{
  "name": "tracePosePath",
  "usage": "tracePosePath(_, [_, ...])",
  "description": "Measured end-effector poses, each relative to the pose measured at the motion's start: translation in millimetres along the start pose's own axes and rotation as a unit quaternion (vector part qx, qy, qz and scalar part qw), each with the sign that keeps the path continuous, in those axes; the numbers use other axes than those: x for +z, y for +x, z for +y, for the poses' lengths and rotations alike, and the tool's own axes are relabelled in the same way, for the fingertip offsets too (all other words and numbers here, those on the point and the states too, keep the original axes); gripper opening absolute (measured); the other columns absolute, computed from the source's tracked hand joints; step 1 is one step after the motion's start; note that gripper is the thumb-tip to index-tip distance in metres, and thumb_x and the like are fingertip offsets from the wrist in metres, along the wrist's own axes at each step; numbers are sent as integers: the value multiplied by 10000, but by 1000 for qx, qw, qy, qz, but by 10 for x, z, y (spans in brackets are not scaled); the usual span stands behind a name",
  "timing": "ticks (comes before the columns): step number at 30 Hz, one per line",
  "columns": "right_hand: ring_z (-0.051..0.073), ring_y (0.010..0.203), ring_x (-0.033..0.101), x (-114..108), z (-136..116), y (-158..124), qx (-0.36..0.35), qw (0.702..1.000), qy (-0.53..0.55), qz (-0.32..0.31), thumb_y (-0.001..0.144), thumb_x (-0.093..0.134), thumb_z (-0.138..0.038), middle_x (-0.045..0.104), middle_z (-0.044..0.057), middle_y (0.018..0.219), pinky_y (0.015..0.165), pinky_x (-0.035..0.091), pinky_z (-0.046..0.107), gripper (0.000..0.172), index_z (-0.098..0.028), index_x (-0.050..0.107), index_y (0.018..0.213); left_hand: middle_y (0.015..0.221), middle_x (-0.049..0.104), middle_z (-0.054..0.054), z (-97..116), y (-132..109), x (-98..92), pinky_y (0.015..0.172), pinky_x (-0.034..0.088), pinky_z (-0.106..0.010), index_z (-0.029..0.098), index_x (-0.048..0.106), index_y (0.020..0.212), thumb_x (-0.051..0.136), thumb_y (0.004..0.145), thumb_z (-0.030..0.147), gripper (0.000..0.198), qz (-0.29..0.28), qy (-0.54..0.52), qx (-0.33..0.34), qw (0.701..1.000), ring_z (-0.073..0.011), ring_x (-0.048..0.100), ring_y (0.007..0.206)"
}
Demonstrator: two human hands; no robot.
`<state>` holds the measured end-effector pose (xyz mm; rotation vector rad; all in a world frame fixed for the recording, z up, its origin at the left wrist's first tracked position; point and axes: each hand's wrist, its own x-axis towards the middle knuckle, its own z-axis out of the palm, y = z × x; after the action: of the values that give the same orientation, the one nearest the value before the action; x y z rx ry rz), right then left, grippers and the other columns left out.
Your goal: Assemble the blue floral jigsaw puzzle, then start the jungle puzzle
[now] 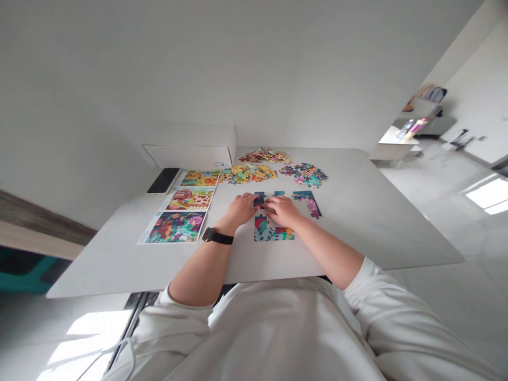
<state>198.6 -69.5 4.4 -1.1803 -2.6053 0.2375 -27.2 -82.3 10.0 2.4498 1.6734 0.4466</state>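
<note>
Both my hands rest on a partly joined jigsaw (273,232) in the middle of the white table (377,222). My left hand (241,207), with a black watch on its wrist, lies with fingers curled over dark blue pieces (260,198). My right hand (282,209) presses beside it, fingertips meeting the left ones on the same pieces. A separate joined strip of purple and blue pieces (308,202) lies just right of my right hand. What the fingers pinch is too small to make out.
Three loose piles of pieces lie further back: a reddish one (265,155), a yellow one (248,173), a blue one (305,174). Three picture cards (186,207) sit in a column at the left. A white box (190,145) and a black phone (163,180) are behind them.
</note>
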Motion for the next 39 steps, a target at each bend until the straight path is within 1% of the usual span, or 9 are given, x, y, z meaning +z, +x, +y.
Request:
tracePosePath(7, [286,1288,677,6,-4,2,-5,999,33,28,1012,727,-273,762,103,1392,1176,485,471,332,-244,797,1335,1447,717,-181,-42,16,28,1215,473,-488,163,696,1426,620,985,290,464,13,-18,-5,1000,-333,642,1402])
tracePosePath(10, [251,1284,684,-67,21,9,-5,994,71,82,1012,696,-216,775,92,1374,1184,491,432,366,-248,773,1369,1418,730,-169,-52,26,36,1212,482,-495,174,709,1397,626,965,273,451,32,-46,-6,998,-328,649,1384])
tracePosePath(14, [230,1273,697,-321,184,12,39,982,100,159,1027,623,-199,796,73,1334,1187,505,424,349,-271,786,1327,1346,750,-155,0,23,-14,1170,519,-483,178,732,1335,559,981,247,400,104,-90,-9,990,-307,683,1297])
tracePosePath(18, [217,1212,746,-684,585,-12,107,964,137,200,1022,586,-232,816,62,1293,1153,542,415,360,-267,779,1325,1185,795,-135,130,-14,-114,1073,561,-450,175,736,1279,426,1040,244,398,163,-152,-22,975,-283,727,1154])
tracePosePath(22, [214,1107,781,-1027,1152,-59,191,941,146,239,1003,583,-233,843,71,1189,1064,583,374,333,-230,793,1261,1026,810,-86,276,-62,-201,931,572,-382,203,726,1282,422,1056,294,390,187,-216,-61,956,-243,747,966])
tracePosePath(27, [216,1030,782,-1237,1770,-99,267,914,111,284,998,612,-258,844,99,1141,1012,595,362,276,-187,805,1183,821,761,-31,391,-76,-239,753,533,-308,205,739,1216,489,1043,380,351,199,-290,-112,929,-188,686,725])
tracePosePath(32, [197,1013,788,-1171,2109,-28,321,916,111,212,966,653,-214,851,89,1125,974,598,326,230,-180,821,1120,742,698,-12,398,-57,-171,696,515,-295,186,735,1184,566,1024,488,381,213,-378,-130,892,-174,658,677])
tracePosePath(36, [192,1028,795,-1062,2253,97,361,917,92,142,959,675,-211,853,84,1139,961,596,308,249,-189,825,1156,754,682,-11,409,-63,-130,676,500,-282,185,728,1173,615,1013,511,381,213,-449,-129,858,-167,643,701])
tracePosePath(39, [197,1060,795,-987,2319,210,357,925,66,110,950,706,-240,851,74,1166,971,594,300,264,-210,827,1183,768,683,-12,438,-75,-133,670,494,-280,188,724,1168,642,1009,509,367,201,-481,-133,843,-165,637,715])
